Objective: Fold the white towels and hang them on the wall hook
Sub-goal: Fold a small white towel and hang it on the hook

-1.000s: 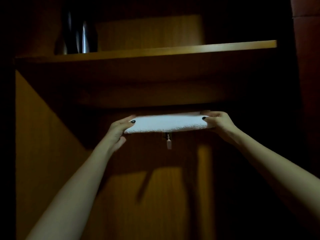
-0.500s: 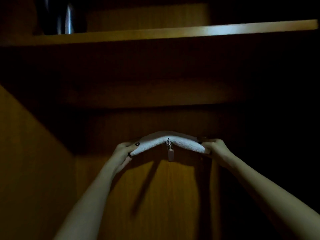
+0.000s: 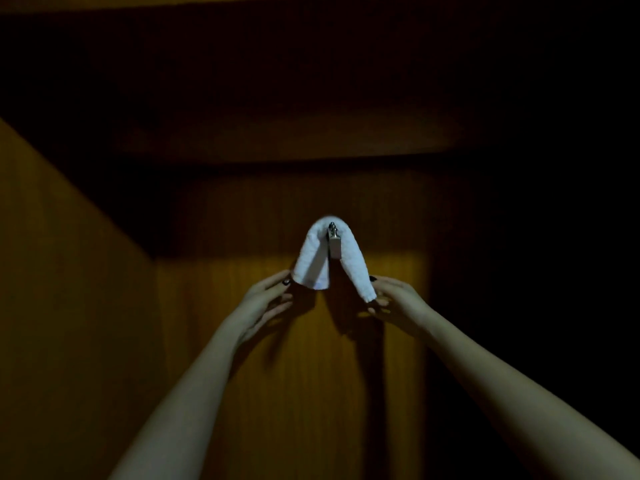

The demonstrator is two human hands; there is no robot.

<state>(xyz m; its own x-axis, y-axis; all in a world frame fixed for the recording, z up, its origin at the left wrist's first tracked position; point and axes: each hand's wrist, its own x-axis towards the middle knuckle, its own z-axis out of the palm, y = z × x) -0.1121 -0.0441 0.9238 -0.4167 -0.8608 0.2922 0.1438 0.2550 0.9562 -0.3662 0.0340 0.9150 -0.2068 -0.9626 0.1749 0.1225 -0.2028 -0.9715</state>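
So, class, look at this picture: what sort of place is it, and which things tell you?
Probably the inside of a dim wooden wardrobe or closet niche: wood-panelled walls, a metal hook fixed to the back one, and a folded white towel draped over it.

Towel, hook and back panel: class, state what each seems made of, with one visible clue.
Towel: white, cotton-like terry cloth, judging by its nubby pile and soft drape. Hook: metal, probably steel, since it glints silver. Back panel: wood or wood-look laminate, with fine vertical grain lines; the dim light leaves that open.
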